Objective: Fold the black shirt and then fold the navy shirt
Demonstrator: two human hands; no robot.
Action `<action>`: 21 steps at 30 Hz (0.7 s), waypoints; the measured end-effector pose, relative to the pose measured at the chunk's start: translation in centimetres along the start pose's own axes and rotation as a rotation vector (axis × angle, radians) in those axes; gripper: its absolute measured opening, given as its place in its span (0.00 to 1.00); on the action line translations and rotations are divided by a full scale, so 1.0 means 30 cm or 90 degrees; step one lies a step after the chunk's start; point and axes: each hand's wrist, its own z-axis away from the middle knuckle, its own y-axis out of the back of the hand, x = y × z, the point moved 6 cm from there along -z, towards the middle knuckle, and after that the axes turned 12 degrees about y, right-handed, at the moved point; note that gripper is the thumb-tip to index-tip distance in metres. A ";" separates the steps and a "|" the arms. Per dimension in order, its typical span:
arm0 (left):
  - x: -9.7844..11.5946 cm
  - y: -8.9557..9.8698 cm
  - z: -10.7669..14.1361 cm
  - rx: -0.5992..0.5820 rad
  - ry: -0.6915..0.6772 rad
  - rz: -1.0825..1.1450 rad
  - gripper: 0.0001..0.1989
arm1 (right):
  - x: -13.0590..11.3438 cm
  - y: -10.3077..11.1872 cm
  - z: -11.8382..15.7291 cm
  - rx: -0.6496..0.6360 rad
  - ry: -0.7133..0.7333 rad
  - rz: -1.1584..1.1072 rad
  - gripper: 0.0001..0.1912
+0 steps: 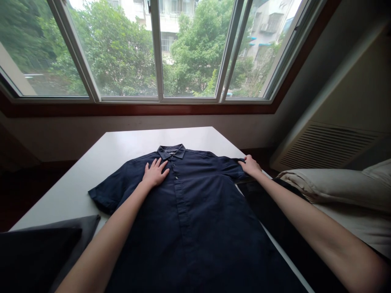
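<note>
Lying face up on the white counter (91,158), a dark navy short-sleeved shirt (195,211) spreads out with its collar (181,152) towards the window, its lower part running out of view at the bottom. The collar folds down in two neat points, looks slightly greyer than the body, and shows a thin pale line along its inner neckband. A straight placket (180,203) runs down the middle, with small light buttons (176,177) near the top. The cloth is mostly smooth, with soft creases across the chest and shallow ripples beside the placket. The left sleeve (106,189) lies out sideways, its wide cuff angled downwards; the right sleeve (233,167) stretches towards the counter's edge.

The left hand (155,172) rests palm down on the chest just below the collar, fingers spread. The right hand (250,166) pinches the end of the right sleeve between thumb and fingers.

Dark folded cloth (39,252) sits at the lower left. Beside the shirt's right side is something black (269,215), partly hidden by the forearm, and beyond it lies rolled pale bedding (336,189). Past the counter, a sliding window (160,99) above a reddish-brown sill (137,110) looks onto leafy trees (113,53) and buildings.
</note>
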 end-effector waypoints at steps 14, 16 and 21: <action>0.013 0.101 0.237 0.069 0.022 0.002 0.25 | -0.475 0.156 0.968 -0.043 0.615 -0.090 0.25; 0.002 0.116 0.385 0.035 -0.033 -0.017 0.29 | -0.472 0.172 1.121 -0.075 0.678 -0.050 0.29; -0.053 0.176 0.883 -0.059 -0.216 -0.062 0.31 | -0.369 0.178 1.315 -0.069 0.785 0.003 0.38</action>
